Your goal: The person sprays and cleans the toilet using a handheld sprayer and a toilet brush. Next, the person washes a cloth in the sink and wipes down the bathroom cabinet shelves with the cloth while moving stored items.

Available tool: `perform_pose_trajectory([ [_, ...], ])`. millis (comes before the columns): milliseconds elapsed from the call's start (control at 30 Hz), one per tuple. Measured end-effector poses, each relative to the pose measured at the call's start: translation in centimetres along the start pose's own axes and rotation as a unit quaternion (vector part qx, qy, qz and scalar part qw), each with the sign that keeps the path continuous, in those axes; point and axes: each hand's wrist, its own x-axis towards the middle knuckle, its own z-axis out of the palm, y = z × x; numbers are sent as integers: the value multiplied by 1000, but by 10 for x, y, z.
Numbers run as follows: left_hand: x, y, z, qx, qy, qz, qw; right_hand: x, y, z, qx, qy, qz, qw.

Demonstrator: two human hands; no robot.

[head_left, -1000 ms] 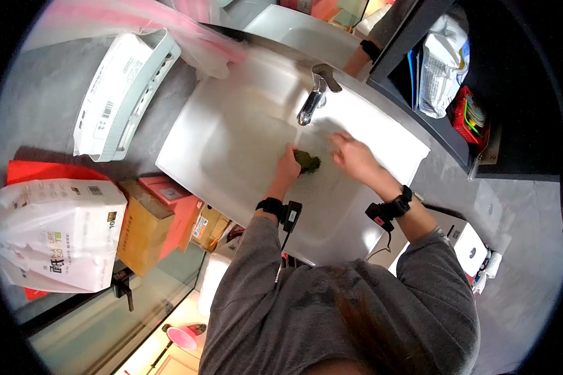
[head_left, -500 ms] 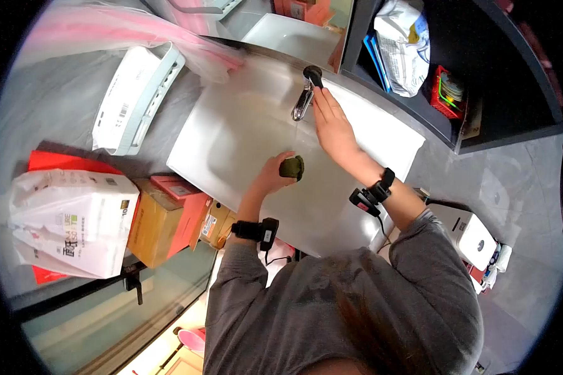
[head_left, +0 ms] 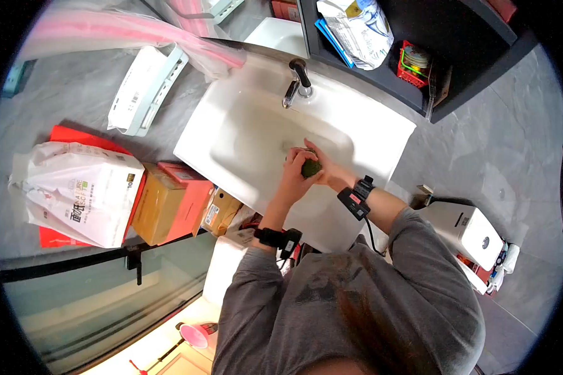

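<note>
Over the white sink basin (head_left: 231, 134), my left hand (head_left: 296, 167) is closed around a small dark green rounded object (head_left: 311, 166). Its exact kind is hard to make out. My right hand (head_left: 329, 172) cups the same object from the other side, its fingertips meeting those of my left hand, which partly hide the object. Beyond my hands stands the chrome faucet (head_left: 289, 95) with its dark handle (head_left: 299, 69); neither hand touches it. No stream of water shows beneath the spout.
At left, a white plastic bag (head_left: 84, 194), cardboard boxes (head_left: 159, 203) and a pale basket (head_left: 145, 94) line the counter. A dark shelf (head_left: 381, 78) at upper right holds a white bag (head_left: 360, 31) and a red basket (head_left: 413, 65). A white box-shaped appliance (head_left: 463, 228) stands at right.
My right hand has left the faucet handle and come down to the green object in my left hand. The thin stream below the spout is no longer visible. The view has shifted slightly.
</note>
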Motion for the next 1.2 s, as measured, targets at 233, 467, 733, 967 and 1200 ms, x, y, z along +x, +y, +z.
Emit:
perform_pose_trajectory([
  [233, -8, -34, 40, -35, 180, -11, 983, 17, 29, 12, 455, 165, 293, 825],
  [467, -5, -49, 56, -377, 405, -343, 759, 23, 10, 24, -23, 294, 277, 914],
  [733, -7, -71, 41, -497, 322, -416, 690, 26, -1, 19, -371, 126, 21, 920],
  [967, -13, -96, 26, -615, 152, -426, 646, 32, -13, 13, -418, -7, -78, 905],
  [1200, -10, -42, 17, -651, 177, -324, 664, 24, -21, 28, -329, 189, -4, 925],
])
